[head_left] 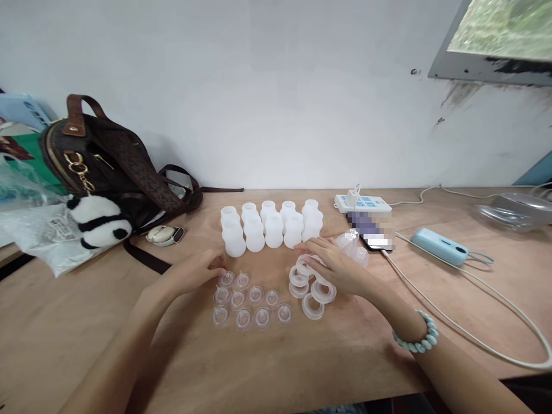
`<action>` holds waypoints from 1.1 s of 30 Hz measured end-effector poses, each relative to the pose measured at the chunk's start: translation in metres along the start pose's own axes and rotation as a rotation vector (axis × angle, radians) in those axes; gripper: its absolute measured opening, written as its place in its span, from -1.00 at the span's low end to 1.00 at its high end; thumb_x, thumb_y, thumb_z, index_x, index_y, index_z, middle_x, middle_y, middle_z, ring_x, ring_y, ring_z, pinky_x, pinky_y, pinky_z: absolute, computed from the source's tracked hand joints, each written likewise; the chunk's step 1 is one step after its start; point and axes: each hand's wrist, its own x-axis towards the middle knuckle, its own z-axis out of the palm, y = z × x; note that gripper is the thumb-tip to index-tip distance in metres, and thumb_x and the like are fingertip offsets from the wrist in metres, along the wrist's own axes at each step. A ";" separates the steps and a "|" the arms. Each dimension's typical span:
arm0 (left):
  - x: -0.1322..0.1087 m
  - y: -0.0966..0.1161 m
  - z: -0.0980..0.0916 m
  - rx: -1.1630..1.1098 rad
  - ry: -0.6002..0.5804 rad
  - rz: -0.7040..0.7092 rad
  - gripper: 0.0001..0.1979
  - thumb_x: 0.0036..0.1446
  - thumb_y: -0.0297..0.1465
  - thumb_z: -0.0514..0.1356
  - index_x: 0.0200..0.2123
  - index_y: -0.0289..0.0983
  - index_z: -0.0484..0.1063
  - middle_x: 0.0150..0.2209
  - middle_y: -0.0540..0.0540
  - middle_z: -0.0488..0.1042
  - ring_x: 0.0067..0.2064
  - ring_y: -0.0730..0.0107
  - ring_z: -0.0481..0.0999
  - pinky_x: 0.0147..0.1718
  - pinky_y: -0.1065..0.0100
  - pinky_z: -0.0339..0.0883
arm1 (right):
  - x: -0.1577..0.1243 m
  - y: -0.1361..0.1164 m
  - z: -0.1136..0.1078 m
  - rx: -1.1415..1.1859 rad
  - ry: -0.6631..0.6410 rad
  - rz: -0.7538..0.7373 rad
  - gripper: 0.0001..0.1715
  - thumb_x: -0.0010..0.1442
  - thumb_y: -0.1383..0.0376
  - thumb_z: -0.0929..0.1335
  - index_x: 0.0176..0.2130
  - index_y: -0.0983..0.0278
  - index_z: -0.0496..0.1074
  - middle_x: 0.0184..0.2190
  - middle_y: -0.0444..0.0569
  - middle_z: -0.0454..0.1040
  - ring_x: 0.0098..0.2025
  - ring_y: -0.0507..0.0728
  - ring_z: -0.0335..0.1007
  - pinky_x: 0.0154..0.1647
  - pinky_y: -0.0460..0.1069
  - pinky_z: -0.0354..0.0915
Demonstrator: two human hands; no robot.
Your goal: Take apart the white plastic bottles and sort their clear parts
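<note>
Two rows of white translucent bottles stand at the middle of the table. In front of them lie several clear nipple-shaped pieces in loose rows. My left hand is beside the front left bottle and the back left clear piece, its fingers curled; what they hold, if anything, is hidden. Several translucent rings lie in a loose heap to the right. My right hand reaches over that heap, fingers spread, with fingertips near the front right bottles. Clear domed caps lie partly hidden behind my right hand.
At the left are a dark backpack, a panda plush, a plastic bag and a watch. A power strip, a phone, a blue power bank, a white cable and clear plastic containers lie right.
</note>
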 end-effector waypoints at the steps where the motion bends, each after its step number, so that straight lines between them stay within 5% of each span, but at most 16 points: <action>1: 0.000 0.000 0.000 0.003 0.002 0.002 -0.81 0.03 -0.25 0.09 -0.32 -0.21 0.39 -0.37 -0.03 0.50 -0.32 0.20 0.47 -0.38 0.32 0.20 | 0.000 0.002 0.000 0.013 0.019 -0.001 -0.72 0.40 0.32 0.16 0.00 0.22 0.38 -0.12 0.03 0.49 -0.05 0.21 0.38 0.00 0.16 0.23; 9: 0.000 0.005 0.000 -0.094 -0.067 0.031 -0.79 0.01 -0.33 0.05 -0.31 -0.21 0.42 -0.34 -0.04 0.53 -0.30 0.17 0.52 -0.35 0.32 0.28 | -0.001 0.005 -0.014 0.099 0.227 0.025 -0.83 0.26 0.44 0.21 -0.26 0.25 0.35 -0.32 -0.03 0.46 -0.29 0.12 0.35 -0.24 0.02 0.22; 18: -0.003 0.012 -0.003 -0.146 -0.120 0.017 -0.81 -0.02 -0.38 0.03 -0.36 -0.22 0.42 -0.42 -0.03 0.51 -0.34 0.20 0.49 -0.38 0.32 0.27 | -0.006 0.003 -0.025 0.137 0.327 -0.013 -0.83 0.23 0.46 0.22 -0.27 0.23 0.34 -0.35 -0.10 0.45 -0.38 0.05 0.30 -0.33 -0.03 0.20; 24: -0.004 0.014 -0.012 -0.112 0.070 0.084 -0.83 0.08 -0.32 0.04 -0.40 -0.22 0.40 -0.40 -0.03 0.48 -0.33 0.20 0.46 -0.35 0.29 0.25 | -0.010 0.007 -0.030 0.155 0.367 -0.016 -0.79 0.21 0.46 0.21 -0.30 0.22 0.37 -0.35 -0.07 0.50 -0.34 0.10 0.39 -0.31 0.00 0.26; 33: -0.003 0.019 -0.021 -0.250 0.411 0.062 -0.73 0.16 -0.19 0.02 -0.31 -0.23 0.39 -0.47 0.00 0.44 -0.39 0.27 0.44 -0.41 0.33 0.24 | -0.012 0.023 -0.044 0.147 0.623 0.057 -0.81 0.21 0.39 0.24 -0.36 0.22 0.41 -0.46 -0.10 0.51 -0.41 0.09 0.40 -0.37 -0.03 0.27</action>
